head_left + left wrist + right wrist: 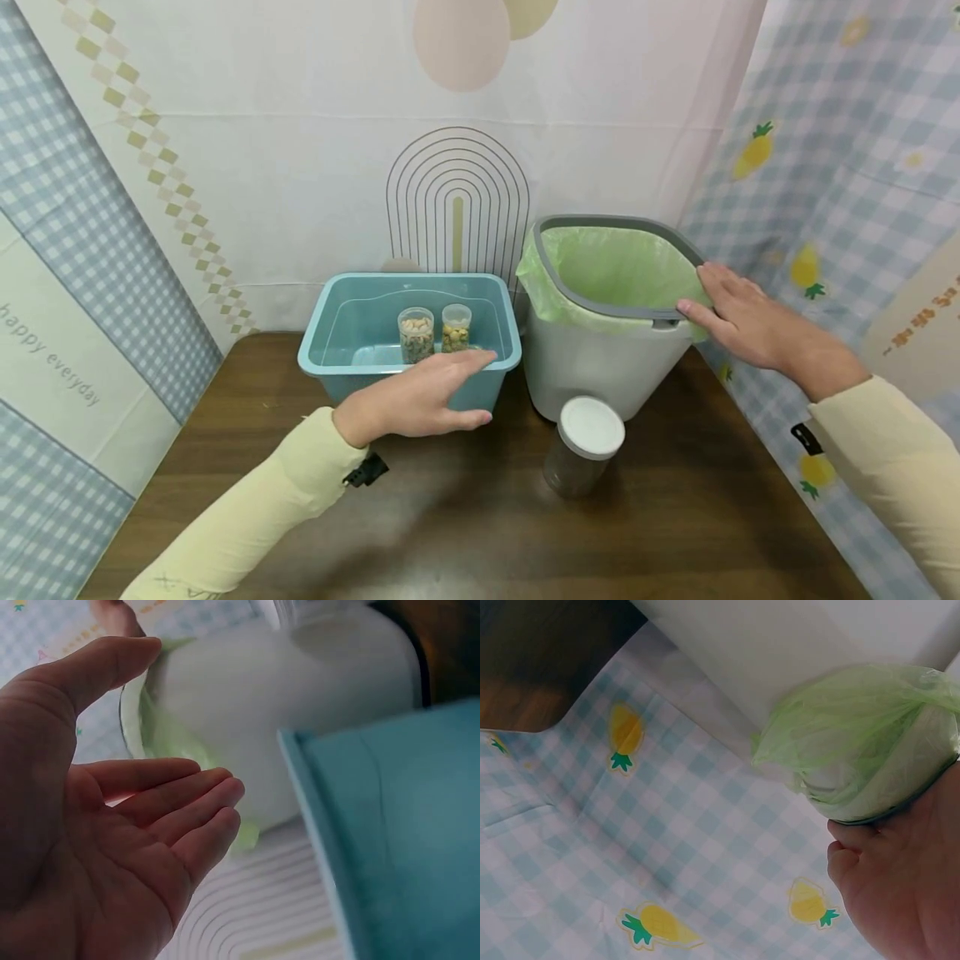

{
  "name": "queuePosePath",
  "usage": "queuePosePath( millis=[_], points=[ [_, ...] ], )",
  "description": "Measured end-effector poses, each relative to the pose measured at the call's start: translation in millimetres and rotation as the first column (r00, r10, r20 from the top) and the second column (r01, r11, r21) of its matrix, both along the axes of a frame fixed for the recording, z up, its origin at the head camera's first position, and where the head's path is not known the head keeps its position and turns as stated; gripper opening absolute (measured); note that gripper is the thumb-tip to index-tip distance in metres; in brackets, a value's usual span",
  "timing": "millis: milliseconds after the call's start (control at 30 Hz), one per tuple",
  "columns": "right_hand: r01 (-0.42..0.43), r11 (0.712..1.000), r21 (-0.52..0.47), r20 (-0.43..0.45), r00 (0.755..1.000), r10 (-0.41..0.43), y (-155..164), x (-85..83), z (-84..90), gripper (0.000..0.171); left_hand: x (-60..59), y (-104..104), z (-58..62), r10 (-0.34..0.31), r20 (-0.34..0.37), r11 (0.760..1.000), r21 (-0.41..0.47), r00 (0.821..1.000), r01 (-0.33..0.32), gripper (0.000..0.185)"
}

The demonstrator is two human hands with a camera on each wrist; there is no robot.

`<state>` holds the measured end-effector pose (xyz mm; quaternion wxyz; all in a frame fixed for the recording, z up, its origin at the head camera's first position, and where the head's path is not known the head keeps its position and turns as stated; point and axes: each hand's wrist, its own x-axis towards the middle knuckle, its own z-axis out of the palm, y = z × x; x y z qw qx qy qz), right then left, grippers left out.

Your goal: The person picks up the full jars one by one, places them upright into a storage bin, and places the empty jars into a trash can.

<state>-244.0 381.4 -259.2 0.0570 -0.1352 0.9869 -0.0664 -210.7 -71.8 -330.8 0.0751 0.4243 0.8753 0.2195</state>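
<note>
A grey-white trash bin [600, 354] lined with a green bag [622, 267] stands on the table. My right hand [750, 321] rests on the right side of its grey rim [600, 307], fingers fairly straight. In the right wrist view that hand [907, 862] lies against the rim beside the folded-over bag [840, 727]. My left hand [420, 396] is held in front of the blue basin [408, 370], fingers extended and thumb apart, holding nothing. Its palm [97, 870] shows in the left wrist view, with the basin [397, 825] to the right.
Inside the basin are two clear jars, one with pale nuts [416, 333] and one with yellowish pieces [455, 329]. A white-lidded jar [583, 450] stands before the bin on the brown wooden table [487, 533]. Patterned cloths [300, 150] hang behind and at both sides.
</note>
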Motion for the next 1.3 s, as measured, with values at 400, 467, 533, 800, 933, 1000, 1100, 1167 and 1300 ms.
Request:
queuePosePath(
  millis=[400,467,533,800,933,1000,1100,1167,1300],
  points=[
    [0.021,1.000,-0.001,0.011,1.000,-0.021,-1,1.0,1.2,0.090,-2.0,51,-47.4,-0.034,0.104,0.997,0.072,0.994,0.026,0.077],
    [0.020,1.000,-0.001,0.011,1.000,-0.020,-1,0.9,1.3,0.090,-3.1,58,-55.3,-0.025,0.123,0.996,0.087,0.992,0.014,0.077],
    [0.019,1.000,-0.002,0.011,1.000,-0.019,-1,0.8,1.0,0.090,-4.7,66,-63.0,-0.018,0.130,0.994,0.107,0.991,0.004,0.079],
    [0.020,1.000,-0.008,0.011,1.000,-0.020,0,1.5,0.2,0.089,-14.2,93,-91.1,0.001,0.172,0.980,0.197,0.985,-0.035,0.091],
    [0.018,1.000,-0.008,0.006,1.000,-0.018,0,0.9,-0.7,0.089,-18.0,104,-102.7,0.018,0.175,0.974,0.221,0.984,-0.057,0.099],
    [0.019,1.000,-0.008,0.006,1.000,-0.019,0,0.9,-1.1,0.089,-19.7,109,-107.7,0.022,0.172,0.971,0.229,0.985,-0.061,0.101],
    [0.016,1.000,-0.010,0.006,1.000,-0.016,1,0.8,-1.6,0.089,-21.6,116,-113.5,0.021,0.161,0.968,0.245,0.987,-0.061,0.101],
    [0.013,1.000,-0.014,0.005,1.000,-0.013,1,0.6,-1.7,0.089,-22.2,120,-116.5,0.017,0.156,0.963,0.262,0.988,-0.058,0.100],
    [0.009,1.000,-0.019,0.004,1.000,-0.009,2,-0.1,-1.8,0.088,-22.5,126,-121.9,0.017,0.139,0.952,0.301,0.990,-0.059,0.095]
  ],
)
